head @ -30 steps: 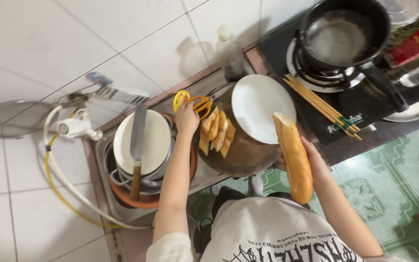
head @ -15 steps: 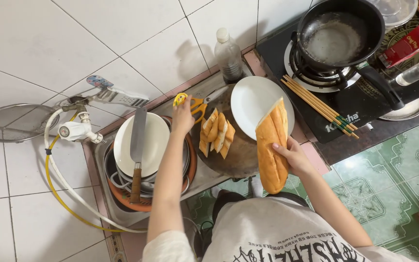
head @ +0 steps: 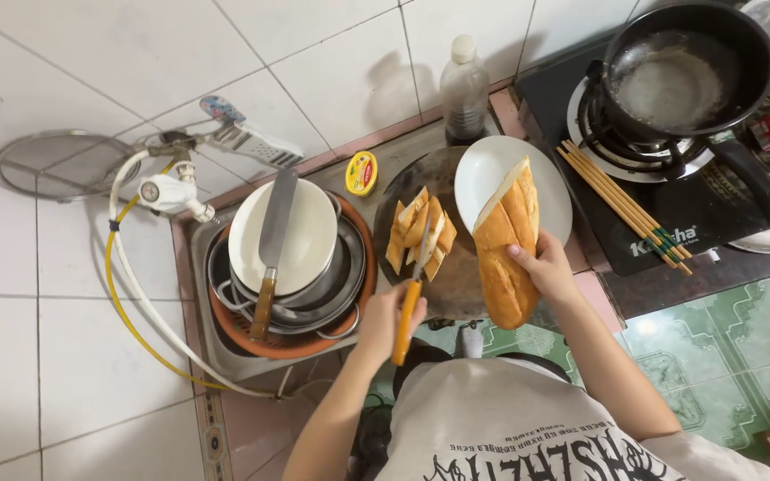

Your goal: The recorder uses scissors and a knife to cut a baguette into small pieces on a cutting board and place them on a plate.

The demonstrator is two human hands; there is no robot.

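**Baguette in One Hand, Knife in the Other, Over a Round Board**

The right hand (head: 547, 267) is wrapped around a split baguette (head: 505, 245), fingers curled on its crust, holding it tilted with its upper end over a white plate (head: 545, 191). The plate itself looks bare where it shows. The left hand (head: 385, 316) is closed on the orange handle of a small knife (head: 410, 298), whose blade points up toward a pile of cut yellow pieces (head: 419, 233) lying on the dark round board (head: 447, 276) just above that grip.

Left of the knife hand, an orange basin (head: 314, 343) holds stacked metal pans and a white bowl (head: 300, 240), with a cleaver (head: 271, 249) laid across the bowl. Beyond the baguette hand, a black frying pan (head: 679, 76) sits on the gas stove (head: 697, 214), with chopsticks (head: 617, 205) beside it.
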